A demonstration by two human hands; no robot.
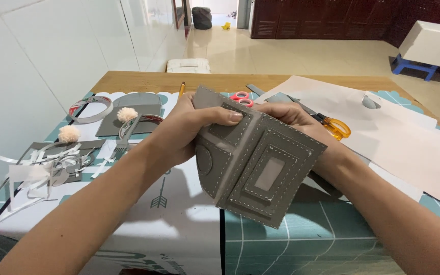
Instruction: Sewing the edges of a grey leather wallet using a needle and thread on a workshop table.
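Item: grey stitched wallet [253, 170], paper or card, held in the air between both hands above the cutting mat [332, 229], opened at an angle along its centre fold, inner face toward the camera; white dashed stitch lines, stacked card slots on the right panel with a pale window slot, a rounded pocket on the left panel. Step in hand, as judged: inspection or shaping of the finished fold; any next move would call for steady pressure along the crease without buckling the thin panels. Left hand [182, 135]: closed on the wallet's upper left edge, thumb pressed flat over the top of the inner face, fingers hidden behind. Right hand [294, 117]: largely behind the right panel, fingers curled over its top edge, gripping it; the palm cannot be seen. Beyond the right hand: orange-handled scissors [337, 127] on pale paper sheets [408, 137]. Just past the grip: red-handled scissors [241, 98]. Left of the left hand: two cream pompoms [69, 134], tape roll [90, 108], grey card pieces [138, 104], white paper offcuts [36, 173]
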